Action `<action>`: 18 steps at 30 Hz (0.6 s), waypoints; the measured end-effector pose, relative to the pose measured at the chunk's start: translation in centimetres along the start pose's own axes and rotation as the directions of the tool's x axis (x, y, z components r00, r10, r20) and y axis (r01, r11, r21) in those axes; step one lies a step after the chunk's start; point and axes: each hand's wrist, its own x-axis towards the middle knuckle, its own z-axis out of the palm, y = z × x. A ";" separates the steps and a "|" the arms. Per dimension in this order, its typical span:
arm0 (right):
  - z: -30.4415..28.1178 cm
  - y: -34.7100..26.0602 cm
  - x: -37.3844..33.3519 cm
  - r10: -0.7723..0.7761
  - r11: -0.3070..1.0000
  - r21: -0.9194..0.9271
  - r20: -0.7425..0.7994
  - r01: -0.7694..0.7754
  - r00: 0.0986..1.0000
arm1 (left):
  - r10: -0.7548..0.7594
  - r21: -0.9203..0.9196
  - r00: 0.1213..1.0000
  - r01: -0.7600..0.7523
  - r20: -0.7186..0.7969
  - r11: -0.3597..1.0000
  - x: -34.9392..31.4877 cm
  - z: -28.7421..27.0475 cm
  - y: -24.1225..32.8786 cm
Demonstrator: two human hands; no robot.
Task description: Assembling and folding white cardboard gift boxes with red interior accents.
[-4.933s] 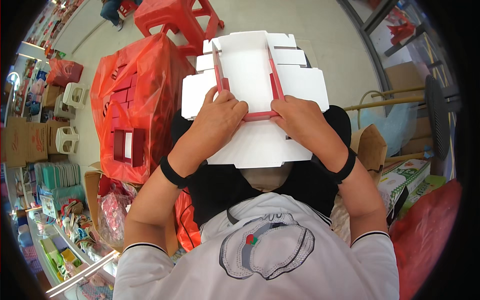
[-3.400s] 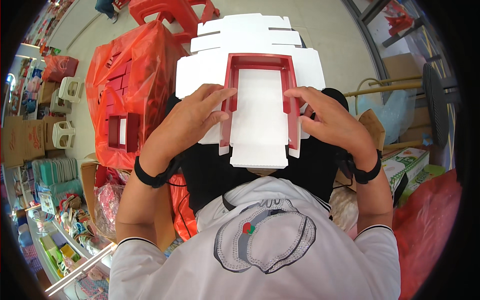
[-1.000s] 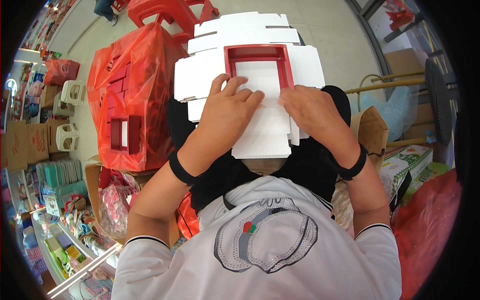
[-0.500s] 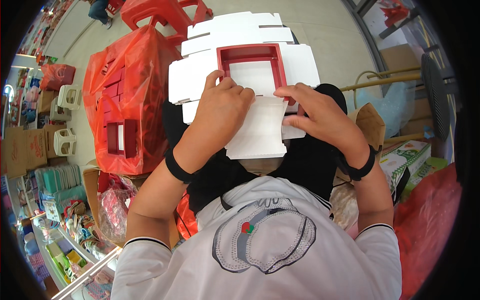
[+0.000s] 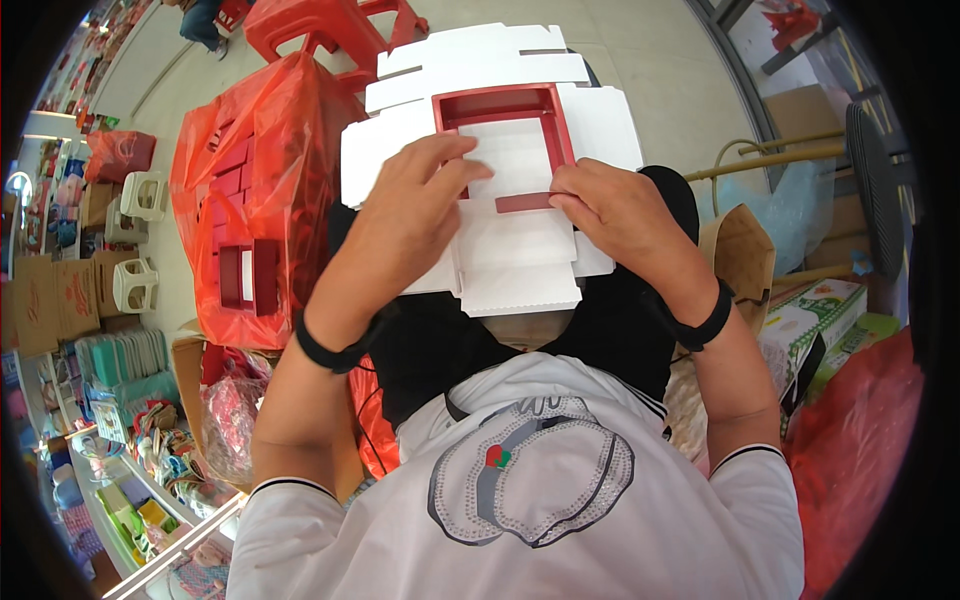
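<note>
A red cardboard box (image 5: 561, 130) with a white inside lies on my lap atop flat white cardboard (image 5: 605, 125). Its far and side walls stand up. At the near side, a red strip (image 5: 525, 203) runs across and a white flap (image 5: 518, 275) extends toward me. My left hand (image 5: 425, 190) hovers over the box's near left corner, fingers apart, with nothing seen in it. My right hand (image 5: 605, 205) pinches the near right corner at the end of the red strip; its fingers partly hide that corner.
On my left, a large red plastic bag (image 5: 300, 130) holds several red boxes, with a small red box (image 5: 247, 278) on it. A red stool (image 5: 315, 30) stands beyond. On my right are a paper bag (image 5: 738, 255) and a green-and-white carton (image 5: 815, 315).
My left hand has lifted off the near wall and moved left, fingers spreading. My right hand has closed at the near right corner. The red strip now shows.
</note>
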 end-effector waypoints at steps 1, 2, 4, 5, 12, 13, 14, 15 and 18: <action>-0.1 0.0 0.0 0.004 1.000 0.002 -0.003 -0.004 1.000 | -0.025 -0.033 0.996 0.028 0.088 0.999 -0.5 -1.1 0.0; -0.2 0.1 0.0 0.007 1.000 -0.004 0.002 -0.007 1.000 | -0.047 -0.063 0.983 0.059 0.176 0.996 -1.1 -1.8 0.0; -0.1 -0.1 0.0 0.003 1.000 -0.003 0.010 -0.003 1.000 | -0.069 -0.045 0.976 0.080 0.208 0.996 -2.1 -2.0 0.1; -0.1 -0.1 0.0 0.010 1.000 -0.018 0.020 -0.010 1.000 | -0.024 -0.022 0.974 0.030 0.224 0.999 -2.2 -1.9 0.2; -0.1 0.1 0.2 -0.002 1.000 -0.027 0.038 0.003 0.999 | 0.114 0.027 0.981 -0.119 0.157 0.993 -1.5 -0.4 -1.3; -0.2 0.0 0.2 -0.001 1.000 -0.028 0.038 0.002 0.999 | 0.117 0.006 0.984 -0.119 0.135 0.993 -1.4 -0.3 -1.4; -0.3 -0.1 0.3 0.007 1.000 -0.026 0.048 -0.006 0.999 | 0.118 0.005 0.984 -0.120 0.134 0.993 -1.2 -0.2 -1.4; -0.3 -0.2 0.3 0.015 1.000 -0.023 0.059 -0.013 0.998 | 0.124 0.020 0.986 -0.127 0.111 0.992 -0.9 -0.1 -1.2; -0.4 -0.1 0.3 0.010 1.000 -0.016 0.051 -0.010 0.999 | 0.122 0.091 0.989 -0.129 0.079 0.988 -0.3 0.9 -0.5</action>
